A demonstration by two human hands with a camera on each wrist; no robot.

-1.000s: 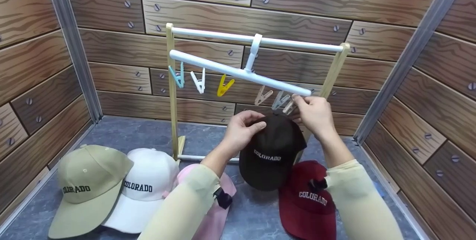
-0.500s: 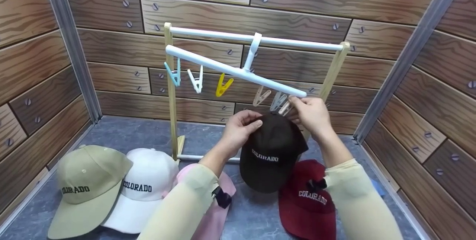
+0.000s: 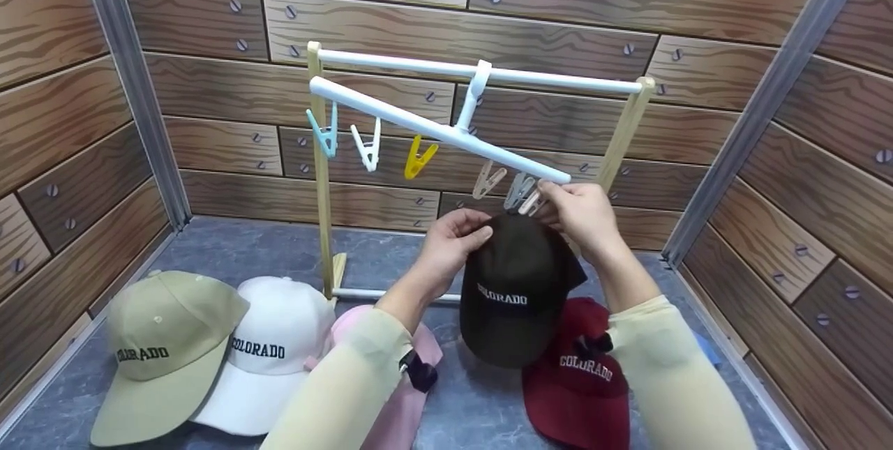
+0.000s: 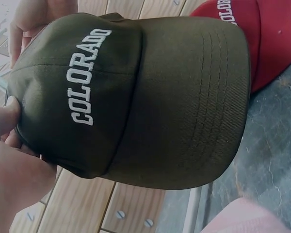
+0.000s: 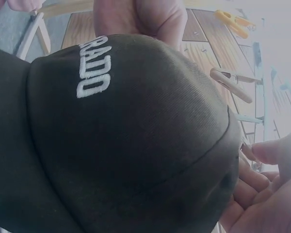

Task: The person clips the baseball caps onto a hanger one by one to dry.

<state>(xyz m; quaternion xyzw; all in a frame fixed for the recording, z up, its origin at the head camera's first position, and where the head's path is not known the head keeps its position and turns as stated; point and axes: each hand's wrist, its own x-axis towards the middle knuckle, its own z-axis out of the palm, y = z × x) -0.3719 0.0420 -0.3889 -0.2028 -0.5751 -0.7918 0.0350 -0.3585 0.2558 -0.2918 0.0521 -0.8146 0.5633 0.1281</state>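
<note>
A dark cap (image 3: 516, 296) with white COLORADO lettering hangs brim down in front of the rack. My left hand (image 3: 450, 244) pinches its crown on the left side, thumb on the front. At the hanger's low right end, my right hand (image 3: 582, 216) pinches a peach clothespin (image 3: 532, 202), its fingers reaching behind the crown. A grey-blue clothespin (image 3: 518, 190) sits right at the crown's top. The white clip hanger (image 3: 411, 115) tilts down to the right. In the left wrist view the brim (image 4: 194, 102) points away from my hand.
The hanger hooks over the white rail of a drying rack (image 3: 558, 79). More clothespins hang leftward, one yellow (image 3: 420, 157). A beige cap (image 3: 167, 345), a white cap (image 3: 279, 331) and a pink cap (image 3: 398, 408) lie at left; a red cap (image 3: 579, 394) lies below the dark one.
The hanger has tilted further, its left end rising and its right end shifting slightly left. Over the last half second the dark cap has moved a little right and down.
</note>
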